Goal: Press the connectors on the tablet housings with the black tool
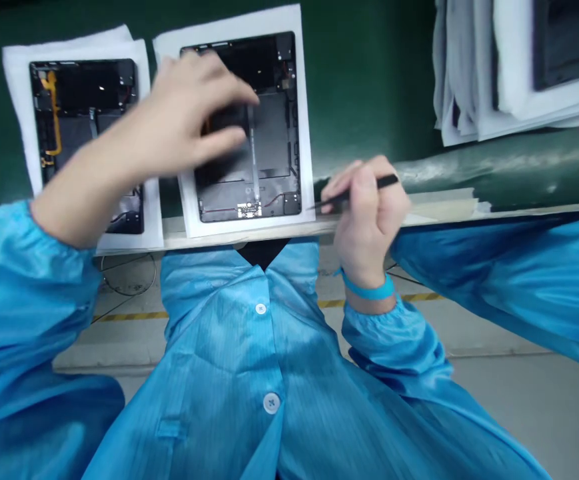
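An opened tablet housing (274,147) lies on a white foam sheet (308,167) in front of me, its dark inside facing up. Down its middle runs a thin flat cable, ending near a small circuit board (250,210) at the bottom edge. Over the housing's upper left part hovers my left hand (196,110), slightly blurred, thumb and index finger apart with nothing visible between them; the other fingers are partly hidden. My right hand (369,207) grips black tweezers (342,198), their tip pointing left by the housing's lower right corner.
To the left, another opened tablet housing (82,87) with an orange flat cable (55,120) rests on white sheets. A stack of white foam sheets (474,73) at the upper right bears another dark housing (569,47). The green table (364,80) ends in a pale front edge (329,225).
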A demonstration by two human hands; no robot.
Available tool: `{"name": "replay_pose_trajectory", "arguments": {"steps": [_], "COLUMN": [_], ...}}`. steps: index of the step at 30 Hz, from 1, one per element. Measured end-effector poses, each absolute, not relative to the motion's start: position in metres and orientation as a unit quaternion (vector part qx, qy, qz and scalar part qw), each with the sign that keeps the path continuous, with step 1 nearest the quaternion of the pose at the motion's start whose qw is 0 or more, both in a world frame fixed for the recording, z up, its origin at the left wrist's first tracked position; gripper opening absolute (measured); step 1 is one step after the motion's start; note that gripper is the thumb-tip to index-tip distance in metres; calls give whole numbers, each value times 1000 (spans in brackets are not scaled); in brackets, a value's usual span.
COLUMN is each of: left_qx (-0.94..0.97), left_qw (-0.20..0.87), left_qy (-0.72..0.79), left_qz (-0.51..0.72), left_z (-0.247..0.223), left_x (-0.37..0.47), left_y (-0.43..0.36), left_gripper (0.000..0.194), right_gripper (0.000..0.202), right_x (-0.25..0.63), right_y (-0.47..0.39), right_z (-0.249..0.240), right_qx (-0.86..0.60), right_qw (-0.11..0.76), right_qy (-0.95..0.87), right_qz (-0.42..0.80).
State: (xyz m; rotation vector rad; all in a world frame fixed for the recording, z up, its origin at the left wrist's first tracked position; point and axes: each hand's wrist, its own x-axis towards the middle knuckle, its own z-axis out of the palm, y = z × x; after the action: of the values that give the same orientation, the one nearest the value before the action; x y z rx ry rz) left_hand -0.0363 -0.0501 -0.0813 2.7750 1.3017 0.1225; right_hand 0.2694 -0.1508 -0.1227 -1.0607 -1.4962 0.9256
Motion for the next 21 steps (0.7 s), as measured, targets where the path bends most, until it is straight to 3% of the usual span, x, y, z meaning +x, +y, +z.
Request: {"name": "replay_pose_trajectory", "arguments": {"steps": [3,8,13,21], "left_qx": [851,812,762,781], "left_qw": [3,14,60,179], "left_qy": [524,570,614,585], "left_qz": [-36,-128,-197,-126], "left_z": [-84,-74,-52,-12], "left_x": [-71,-74,-49,-77], "left_y": [-4,45,54,-16], "left_gripper": [76,87,96,52], "right_gripper": [41,50,54,49], "right_x": [266,254,236,234], "right_y": [-178,-227,-245,-249], "right_z": [-110,-107,-126,-133], "right_qx": [-376,-332,-378,-446], "right_qw": [613,436,337,355], "right_qy": [-498,-435,-424,-388], "right_qz": [484,714,751,724]}}
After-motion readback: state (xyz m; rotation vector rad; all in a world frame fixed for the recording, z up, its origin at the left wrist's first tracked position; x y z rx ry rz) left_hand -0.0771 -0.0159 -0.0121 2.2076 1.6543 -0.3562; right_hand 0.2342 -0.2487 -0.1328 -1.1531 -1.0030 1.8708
